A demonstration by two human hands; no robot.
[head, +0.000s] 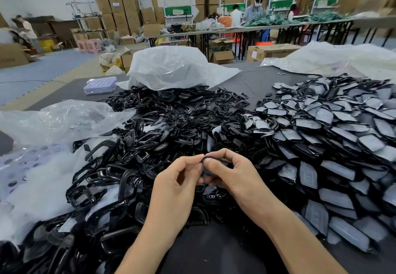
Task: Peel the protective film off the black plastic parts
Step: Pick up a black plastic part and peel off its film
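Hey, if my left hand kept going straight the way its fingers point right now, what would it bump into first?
The left hand pinches the small black part, so that comes first; the right hand, gripping the same part, sits directly beyond, though depth is unclear.

two hands, the left hand (177, 179) and right hand (231, 173), one held black part (205, 169), two uncountable heaps, bare parts (171, 112) and filmed parts (332, 123), one lilac box (100, 85).

One small black part (205, 166) held mid-air at centre, heap of bare glossy black parts (162, 123) centre-left, heap of grey film-covered parts (321, 127) right
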